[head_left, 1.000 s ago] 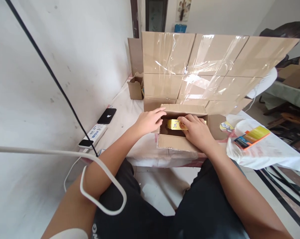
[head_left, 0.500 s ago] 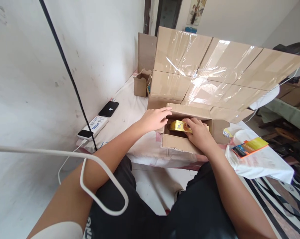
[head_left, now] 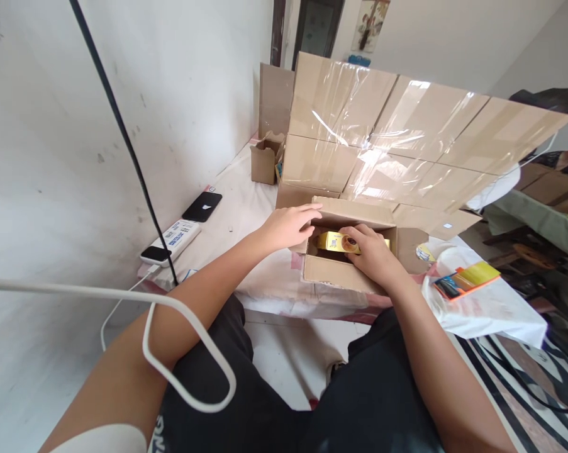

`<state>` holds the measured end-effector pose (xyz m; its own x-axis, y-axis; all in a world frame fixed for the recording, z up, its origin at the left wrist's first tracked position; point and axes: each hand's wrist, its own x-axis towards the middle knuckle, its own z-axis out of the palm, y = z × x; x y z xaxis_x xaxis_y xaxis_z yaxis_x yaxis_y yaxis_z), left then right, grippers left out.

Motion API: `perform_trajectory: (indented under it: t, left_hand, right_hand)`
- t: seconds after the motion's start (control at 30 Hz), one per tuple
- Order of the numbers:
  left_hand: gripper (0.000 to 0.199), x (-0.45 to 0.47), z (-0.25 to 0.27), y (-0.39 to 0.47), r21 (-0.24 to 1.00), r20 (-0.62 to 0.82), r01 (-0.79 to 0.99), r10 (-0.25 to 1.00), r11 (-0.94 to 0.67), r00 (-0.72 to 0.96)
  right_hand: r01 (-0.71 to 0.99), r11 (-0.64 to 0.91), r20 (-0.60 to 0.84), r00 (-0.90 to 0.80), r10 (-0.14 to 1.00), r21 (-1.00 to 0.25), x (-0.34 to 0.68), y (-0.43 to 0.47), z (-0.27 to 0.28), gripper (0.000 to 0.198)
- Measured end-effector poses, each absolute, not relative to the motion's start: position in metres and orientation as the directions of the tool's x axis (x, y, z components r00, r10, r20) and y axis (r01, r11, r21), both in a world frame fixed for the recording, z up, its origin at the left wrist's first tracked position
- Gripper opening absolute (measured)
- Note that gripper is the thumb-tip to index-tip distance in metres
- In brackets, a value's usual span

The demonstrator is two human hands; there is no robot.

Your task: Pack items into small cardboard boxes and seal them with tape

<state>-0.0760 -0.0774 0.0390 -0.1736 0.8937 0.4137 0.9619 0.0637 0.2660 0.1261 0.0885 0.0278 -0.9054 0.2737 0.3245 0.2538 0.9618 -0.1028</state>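
An open cardboard box (head_left: 331,269) stands at the front edge of the cloth-covered table, its flaps spread outward. Inside it lies a small yellow carton (head_left: 331,241) with printed pictures. My right hand (head_left: 369,253) reaches into the box from the right, fingers and thumb closed over the yellow carton. My left hand (head_left: 290,226) is at the box's left end, fingers stretched out and slightly apart by the rim, holding nothing. The right hand covers part of the yellow carton.
A tall taped cardboard panel (head_left: 401,138) stands behind the box. To the left lie a black phone (head_left: 202,206) and a white power bank (head_left: 182,238). An orange-edged packet (head_left: 467,280) lies right. A white cable (head_left: 184,302) loops across the front left. Another person is at the far right.
The view has shifted slightly, moving the scene a little left in the picture. Both hands keep nearly the same places, the right still on the yellow carton.
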Motion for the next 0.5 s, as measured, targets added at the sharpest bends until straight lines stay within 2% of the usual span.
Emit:
perform_trajectory:
  t: [0.2, 0.33, 0.4, 0.5]
  left_hand:
    - [0.04, -0.075, 0.038, -0.078, 0.273, 0.434, 0.96, 0.883, 0.058, -0.177]
    - [0.04, -0.077, 0.039, -0.079, 0.258, 0.521, 0.964, 0.83, 0.069, -0.199]
    - [0.037, -0.08, 0.037, -0.079, 0.262, 0.575, 0.959, 0.781, 0.105, -0.243]
    - [0.041, -0.087, 0.03, -0.075, 0.33, 0.586, 0.93, 0.737, 0.162, -0.336]
  right_hand:
    - [0.187, 0.964, 0.381, -0.891, 0.247, -0.187, 0.127, 0.095, 0.023, 0.049]
    - [0.168, 0.962, 0.507, -0.823, 0.257, -0.214, 0.136, 0.091, 0.034, 0.057]
    - [0.191, 0.959, 0.621, -0.732, 0.28, -0.207, 0.146, 0.091, 0.044, 0.053]
    - [0.299, 0.929, 0.795, -0.498, 0.347, -0.219, 0.163, 0.103, 0.055, 0.042]
